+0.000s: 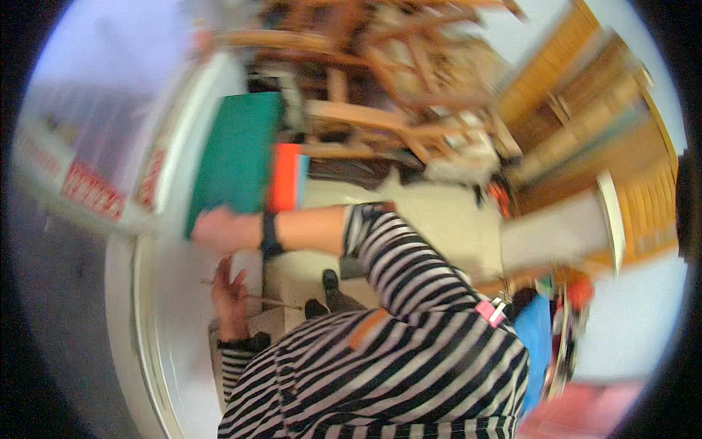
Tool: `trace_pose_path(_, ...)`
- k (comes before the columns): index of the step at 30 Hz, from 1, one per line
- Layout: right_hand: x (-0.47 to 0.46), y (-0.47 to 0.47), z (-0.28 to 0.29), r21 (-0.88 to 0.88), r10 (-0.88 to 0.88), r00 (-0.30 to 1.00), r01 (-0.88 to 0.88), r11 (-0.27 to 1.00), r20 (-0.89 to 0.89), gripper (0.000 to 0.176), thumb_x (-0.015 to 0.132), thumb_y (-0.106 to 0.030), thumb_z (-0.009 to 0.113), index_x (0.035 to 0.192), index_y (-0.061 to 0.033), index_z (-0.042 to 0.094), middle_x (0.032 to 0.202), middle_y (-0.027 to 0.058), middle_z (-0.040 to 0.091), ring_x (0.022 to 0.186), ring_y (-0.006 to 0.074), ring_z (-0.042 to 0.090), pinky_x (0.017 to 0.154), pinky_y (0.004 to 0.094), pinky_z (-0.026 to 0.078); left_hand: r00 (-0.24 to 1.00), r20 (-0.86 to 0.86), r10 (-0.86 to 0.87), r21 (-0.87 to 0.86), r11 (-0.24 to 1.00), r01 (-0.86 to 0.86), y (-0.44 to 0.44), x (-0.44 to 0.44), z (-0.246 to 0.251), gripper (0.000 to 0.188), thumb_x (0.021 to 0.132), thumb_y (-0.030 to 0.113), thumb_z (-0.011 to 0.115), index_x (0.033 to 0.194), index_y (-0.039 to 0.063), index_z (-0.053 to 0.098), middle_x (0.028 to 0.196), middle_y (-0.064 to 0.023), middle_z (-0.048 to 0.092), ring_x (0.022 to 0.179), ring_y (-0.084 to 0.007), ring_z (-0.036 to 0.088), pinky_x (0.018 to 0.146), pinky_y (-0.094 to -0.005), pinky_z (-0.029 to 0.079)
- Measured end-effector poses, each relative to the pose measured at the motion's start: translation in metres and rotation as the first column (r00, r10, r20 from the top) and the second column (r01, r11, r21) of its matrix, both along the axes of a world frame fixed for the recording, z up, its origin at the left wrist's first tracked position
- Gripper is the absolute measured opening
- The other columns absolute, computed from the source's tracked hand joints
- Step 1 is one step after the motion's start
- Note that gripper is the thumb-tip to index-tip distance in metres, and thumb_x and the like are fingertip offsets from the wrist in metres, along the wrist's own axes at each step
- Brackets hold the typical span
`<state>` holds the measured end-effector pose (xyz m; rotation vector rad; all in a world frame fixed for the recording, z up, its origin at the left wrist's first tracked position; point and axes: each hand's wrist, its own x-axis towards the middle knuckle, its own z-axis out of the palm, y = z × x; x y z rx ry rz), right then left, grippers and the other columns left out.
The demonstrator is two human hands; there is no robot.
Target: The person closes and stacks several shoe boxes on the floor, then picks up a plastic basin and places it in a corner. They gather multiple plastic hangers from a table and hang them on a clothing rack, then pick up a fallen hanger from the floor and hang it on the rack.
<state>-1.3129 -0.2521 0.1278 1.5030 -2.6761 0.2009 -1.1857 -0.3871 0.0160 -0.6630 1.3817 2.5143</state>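
My right hand (222, 229) is blurred by motion. It reaches across to the left and lies over the near end of a flat green board or mat (238, 151) on a white windowsill (178, 307). Whether its fingers grip the board cannot be made out. Closer to my body is my left hand (230, 291), its fingers partly bent. A thin stick (271, 301) sticks out from its palm side, and a fine tip shows past the fingers. A red flat item (285, 176) with a light blue edge (301, 175) lies along the green board's right side.
A jumble of wooden furniture frames (351, 115) stands ahead, above a pale floor (449, 225). Wooden shelving (581, 131) rises at the right. The window, with a red-and-white strip (93, 189), borders the sill. A blue item (535, 340) is beside my body.
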Motion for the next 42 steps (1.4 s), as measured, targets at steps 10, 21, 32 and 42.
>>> trace_pose_path(10, 0.168, 0.099, -0.038, -0.470, -0.513, 0.513, 0.854, 0.222, 0.689, 0.024, 0.071, -0.014, 0.054, 0.091, -0.0024, 0.059, 0.082, 0.0184, 0.061, 0.077, 0.0403, 0.059, 0.064, 0.0502, 0.046, 0.835, 0.194, -0.515, -0.116, 0.833, 0.541, 0.013, 0.002, -0.031, 0.026, 0.096, 0.027, 0.043, 0.105, 0.006, 0.056, 0.090, -0.0059, 0.059, 0.075, -0.0133, 0.053, 0.055, -0.0271, 0.037)
trace_pose_path(21, 0.303, 0.148, -0.063, -0.389, -0.837, 0.170, 0.920, -0.054, 0.519, 0.027, 0.076, -0.015, 0.058, 0.100, -0.0020, 0.056, 0.082, 0.0175, 0.060, 0.077, 0.0371, 0.061, 0.064, 0.0448, 0.049, 0.430, 0.149, -0.890, 0.296, 0.455, 0.840, 0.201, 0.057, 0.021, 0.042, 0.097, 0.037, 0.038, 0.120, 0.005, 0.051, 0.118, -0.0110, 0.057, 0.111, -0.0255, 0.053, 0.096, -0.0411, 0.041)
trace_pose_path(32, 0.572, 0.192, -0.132, -0.139, -0.818, -0.475, 0.831, -0.538, 0.324, 0.008, 0.071, -0.011, 0.058, 0.075, -0.0048, 0.057, 0.074, 0.0141, 0.055, 0.070, 0.0314, 0.056, 0.059, 0.0428, 0.049, -0.002, 0.218, -0.976, 0.130, 0.027, 0.991, 0.307, 0.187, 0.000, 0.026, 0.084, 0.034, 0.060, 0.077, 0.011, 0.051, 0.065, -0.0040, 0.053, 0.057, -0.0185, 0.054, 0.051, -0.0365, 0.045)
trace_pose_path(42, 0.687, 0.165, -0.185, 0.078, -0.726, -0.668, 0.742, -0.666, 0.161, 0.008, 0.073, -0.012, 0.057, 0.079, -0.0073, 0.057, 0.078, 0.0092, 0.059, 0.079, 0.0275, 0.057, 0.065, 0.0417, 0.047, -0.410, 0.309, -0.858, -0.373, -0.506, 0.778, 0.346, 0.284, -0.008, 0.012, 0.079, 0.011, 0.056, 0.089, 0.003, 0.056, 0.066, -0.0027, 0.054, 0.049, -0.0108, 0.048, 0.038, -0.0264, 0.036)
